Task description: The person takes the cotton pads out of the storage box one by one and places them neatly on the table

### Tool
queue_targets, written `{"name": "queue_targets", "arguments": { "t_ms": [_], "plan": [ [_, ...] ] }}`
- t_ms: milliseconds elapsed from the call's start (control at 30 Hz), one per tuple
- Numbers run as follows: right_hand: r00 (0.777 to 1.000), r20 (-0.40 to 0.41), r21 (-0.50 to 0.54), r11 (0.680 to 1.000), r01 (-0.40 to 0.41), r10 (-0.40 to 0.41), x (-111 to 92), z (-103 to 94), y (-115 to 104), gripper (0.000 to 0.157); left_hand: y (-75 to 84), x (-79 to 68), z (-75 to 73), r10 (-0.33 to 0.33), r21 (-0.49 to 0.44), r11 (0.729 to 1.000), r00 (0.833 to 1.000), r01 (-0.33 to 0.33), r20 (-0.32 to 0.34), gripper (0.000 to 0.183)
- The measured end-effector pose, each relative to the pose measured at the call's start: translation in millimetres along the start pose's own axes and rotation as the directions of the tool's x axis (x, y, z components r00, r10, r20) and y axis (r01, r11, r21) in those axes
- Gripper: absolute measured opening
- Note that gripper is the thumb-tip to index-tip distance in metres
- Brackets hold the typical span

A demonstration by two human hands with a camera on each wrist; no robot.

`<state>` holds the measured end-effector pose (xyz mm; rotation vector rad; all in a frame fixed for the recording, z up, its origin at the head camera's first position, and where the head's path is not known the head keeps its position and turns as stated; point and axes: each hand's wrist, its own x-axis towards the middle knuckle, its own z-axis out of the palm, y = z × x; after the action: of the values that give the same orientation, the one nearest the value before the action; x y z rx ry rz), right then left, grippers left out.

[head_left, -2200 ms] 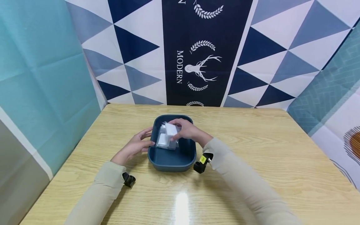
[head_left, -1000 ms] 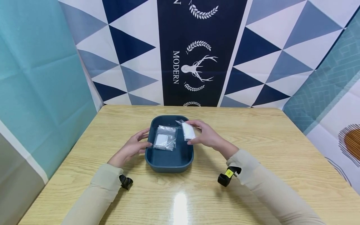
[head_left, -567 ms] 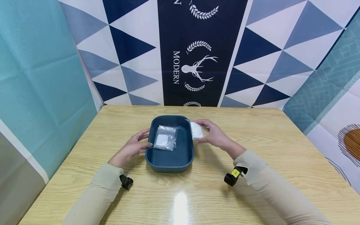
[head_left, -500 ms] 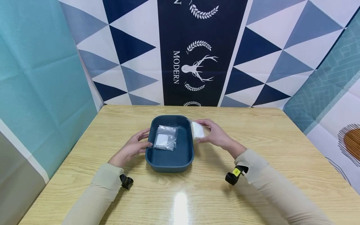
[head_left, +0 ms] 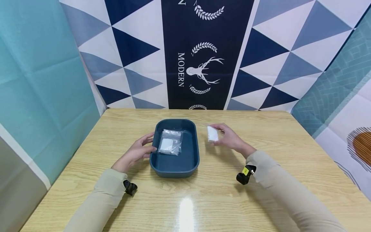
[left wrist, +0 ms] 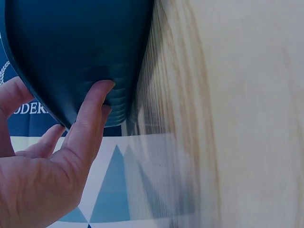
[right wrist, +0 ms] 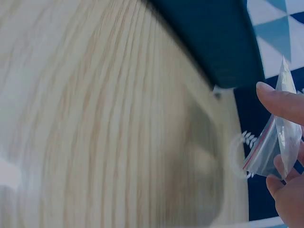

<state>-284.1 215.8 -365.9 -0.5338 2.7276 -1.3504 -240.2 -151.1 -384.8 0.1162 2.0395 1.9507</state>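
My right hand [head_left: 230,138] pinches a small clear zip bag [head_left: 212,133] with a white block-like thing in it, above the table just right of the bin. In the right wrist view, a thumb presses one side of the bag [right wrist: 287,133], fingers are on the other, and a red seal line shows. My left hand [head_left: 135,154] rests against the left side of a dark blue bin [head_left: 175,175]; in the left wrist view its fingers [left wrist: 90,114] lie lightly bent along the outer wall and rim. Several more clear bags [head_left: 170,142] with white contents lie inside the bin.
The bin stands on a wood-grain table [head_left: 261,135] near its back. A patterned cloth [head_left: 200,54] hangs behind, and a teal cloth [head_left: 43,64] hangs at the left. Black wrist cameras [head_left: 244,175] are strapped at both cuffs.
My right hand lifted a bag from the pile in the bin and carried it rightward past the right rim. The left hand stayed at the bin's left side.
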Motion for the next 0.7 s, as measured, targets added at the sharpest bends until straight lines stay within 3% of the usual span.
{"name": "queue_targets", "arguments": {
  "t_ms": [333, 700],
  "plan": [
    [0.996, 0.054, -0.075, 0.995, -0.060, 0.064, 6, -0.1, 23, 0.073, -2.8, 0.1, -0.9, -0.001, 0.009, 1.000, 1.000, 0.001, -0.007, 0.070],
    [0.991, 0.136, -0.136, 0.991, 0.000, 0.019, 12, 7.3, 44, 0.072, -1.8, 0.4, -1.6, 0.001, 0.007, 1.000, 1.000, -0.001, -0.002, 0.070]
  ]
}}
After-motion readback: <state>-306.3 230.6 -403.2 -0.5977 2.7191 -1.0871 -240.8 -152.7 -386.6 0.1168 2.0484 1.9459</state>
